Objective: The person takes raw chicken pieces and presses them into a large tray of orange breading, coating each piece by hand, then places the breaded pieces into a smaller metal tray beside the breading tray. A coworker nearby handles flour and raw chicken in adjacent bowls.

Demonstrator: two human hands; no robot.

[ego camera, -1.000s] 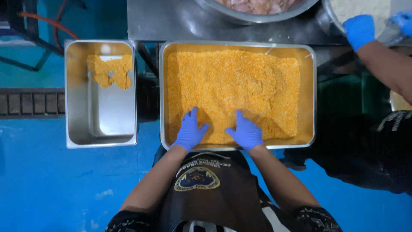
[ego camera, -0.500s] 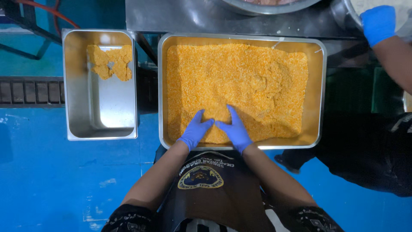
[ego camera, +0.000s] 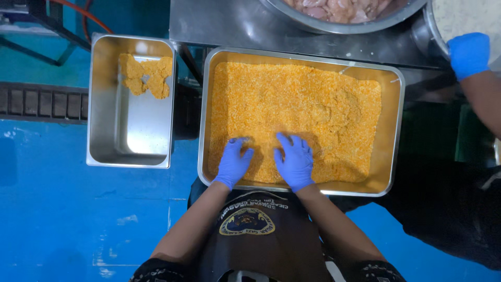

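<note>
Here, both blue-gloved hands, left hand (ego camera: 233, 161) and right hand (ego camera: 295, 159), are pressing flat and spread, gripping nothing, into orange crumbs (ego camera: 292, 109) in the steel rectangular tray (ego camera: 397, 136); crumbs risk spilling over its near rim.

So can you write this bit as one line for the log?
left hand: flat on orange crumbs | right hand: flat on crumbs | big tray: crumb-filled | small tray: breaded pieces at far end

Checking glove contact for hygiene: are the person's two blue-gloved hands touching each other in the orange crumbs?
Apart. The head view shows a strip of orange crumbs between the left hand and the right hand.
</note>
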